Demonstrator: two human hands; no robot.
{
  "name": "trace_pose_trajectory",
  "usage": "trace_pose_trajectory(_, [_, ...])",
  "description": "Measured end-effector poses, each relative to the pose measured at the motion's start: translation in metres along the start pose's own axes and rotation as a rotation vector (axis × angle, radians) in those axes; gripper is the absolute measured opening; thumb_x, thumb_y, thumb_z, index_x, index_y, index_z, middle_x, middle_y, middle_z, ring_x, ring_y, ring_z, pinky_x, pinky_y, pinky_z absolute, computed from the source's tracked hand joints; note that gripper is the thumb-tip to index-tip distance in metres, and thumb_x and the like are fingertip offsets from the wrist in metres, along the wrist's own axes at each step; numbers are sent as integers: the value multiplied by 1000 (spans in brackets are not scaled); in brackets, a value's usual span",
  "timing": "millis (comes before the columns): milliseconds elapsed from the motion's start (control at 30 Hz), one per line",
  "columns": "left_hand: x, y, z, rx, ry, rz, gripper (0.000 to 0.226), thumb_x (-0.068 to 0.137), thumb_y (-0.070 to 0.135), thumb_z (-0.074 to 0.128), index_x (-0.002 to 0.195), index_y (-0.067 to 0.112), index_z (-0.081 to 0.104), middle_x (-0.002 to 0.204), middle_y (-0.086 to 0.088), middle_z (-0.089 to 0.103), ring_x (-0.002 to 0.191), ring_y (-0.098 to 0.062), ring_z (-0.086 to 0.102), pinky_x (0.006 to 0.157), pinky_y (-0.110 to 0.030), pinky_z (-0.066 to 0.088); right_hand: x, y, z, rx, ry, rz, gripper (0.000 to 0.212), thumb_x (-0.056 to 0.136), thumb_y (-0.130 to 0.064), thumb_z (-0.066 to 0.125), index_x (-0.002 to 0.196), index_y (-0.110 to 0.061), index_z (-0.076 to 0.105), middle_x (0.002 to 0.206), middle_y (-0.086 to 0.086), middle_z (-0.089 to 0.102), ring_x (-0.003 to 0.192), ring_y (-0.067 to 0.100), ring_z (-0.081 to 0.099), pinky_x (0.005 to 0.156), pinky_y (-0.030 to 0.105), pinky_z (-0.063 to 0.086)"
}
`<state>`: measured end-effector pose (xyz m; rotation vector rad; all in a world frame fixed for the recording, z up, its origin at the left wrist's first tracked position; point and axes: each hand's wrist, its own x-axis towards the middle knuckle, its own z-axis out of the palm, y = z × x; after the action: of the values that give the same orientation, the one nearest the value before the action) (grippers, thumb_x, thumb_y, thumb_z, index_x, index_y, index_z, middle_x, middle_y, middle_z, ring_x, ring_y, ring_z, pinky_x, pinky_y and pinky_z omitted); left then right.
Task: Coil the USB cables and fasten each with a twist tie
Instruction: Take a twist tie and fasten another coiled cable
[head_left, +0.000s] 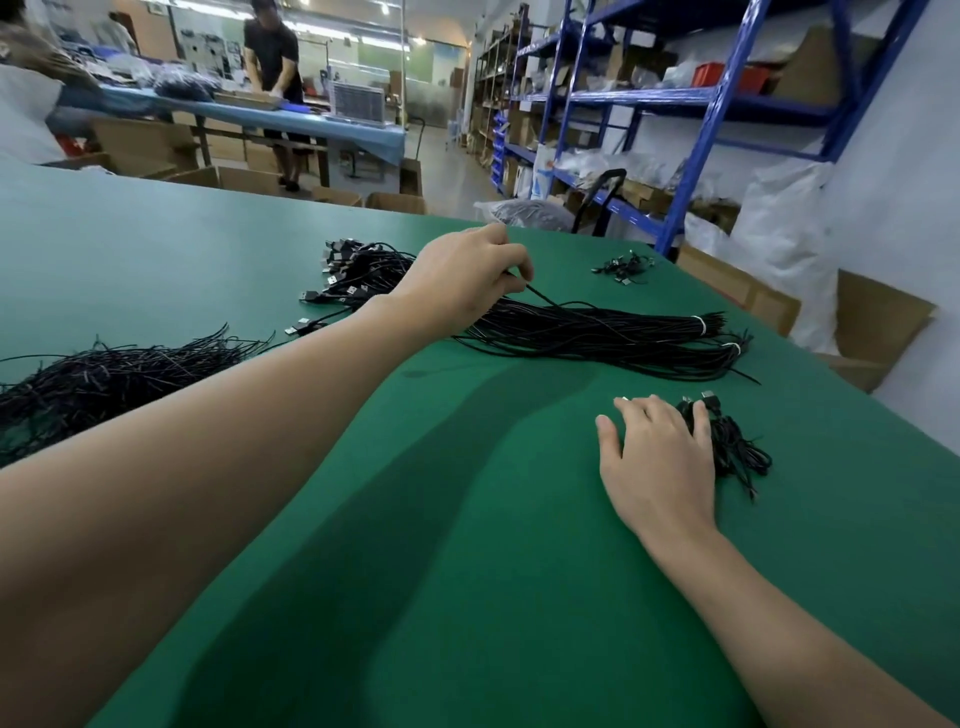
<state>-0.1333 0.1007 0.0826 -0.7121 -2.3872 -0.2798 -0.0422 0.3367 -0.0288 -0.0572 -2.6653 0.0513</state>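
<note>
Landmark = big cable bundle (597, 332), black USB leads lying across the green table (467, 571). The plug ends fan out at its left end. Its right end is cinched with two white bands (702, 326).

- Left hand (462, 280): over the bundle's left-centre, with the forearm reaching in from the near left. The fingers are curled and pinch a single cable (540, 299), which is raised just above the rest of the bundle. The remainder of that lead runs back down into the bundle.
- Right hand (660, 457): nearer the camera than the bundle, toward its right end. It lies palm down, fingers straight and spread, gripping nothing. The outer fingers lie against a small heap of coiled cables (732, 447); one USB plug shows at the heap's far edge.
- Twist ties (104, 384): loose pile of thin black strands, well left of the bundle and apart from it.
- Second small heap (623, 267) of black cable pieces: beyond the bundle's right half, near the far table edge. Too small to tell if they're tied.
- Behind the bundle, off the table: blue shelving (701, 104) to the right, cardboard boxes (857, 332) below it, and a person (272, 52) in black at a blue bench, far left.
</note>
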Motion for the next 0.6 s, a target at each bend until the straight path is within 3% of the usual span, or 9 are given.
trace_pose_trajectory(133, [-9, -15, -20, 72, -106, -183, 25, 99, 39, 61, 114, 21, 70, 108, -5, 66, 92, -28, 63, 76, -39, 54, 0, 1, 2, 4, 6, -7, 47, 104, -40, 40, 136, -11, 61, 137, 6, 62, 137, 21, 47, 125, 48, 11])
trace_pose_trajectory(267, [-29, -22, -38, 27, -211, -297, 32, 99, 47, 58, 96, 20, 76, 72, 1, 66, 65, -21, 60, 55, -30, 47, 0, 0, -2, -34, 7, -23, 48, 104, -40, 40, 138, -12, 59, 143, 7, 57, 145, 22, 37, 124, 49, 10])
trace_pose_trajectory(400, [-57, -7, -42, -268, -238, -351, 26, 99, 45, 59, 87, 29, 77, 49, 8, 56, 43, -12, 42, 45, -24, 37, 2, -11, -10, -66, 19, -182, 50, 104, -41, 39, 145, -15, 53, 149, 7, 52, 148, 21, 33, 125, 50, 8])
trace_pose_trajectory(500, [-72, 6, -40, -434, -183, -396, 27, 100, 39, 59, 84, 28, 77, 38, 11, 42, 36, -8, 30, 38, -18, 25, 19, -33, -8, 78, -120, -250, 55, 106, -43, 35, 154, -17, 38, 159, 5, 39, 150, 20, 28, 124, 41, 13])
trace_pose_trajectory(600, [-77, 13, -41, -535, -125, -434, 29, 102, 37, 57, 86, 24, 77, 37, 11, 33, 35, -9, 26, 37, -16, 22, 53, -53, 4, 249, -349, -158, 62, 107, -46, 31, 160, -15, 20, 167, 5, 18, 154, 19, 16, 122, 36, 17])
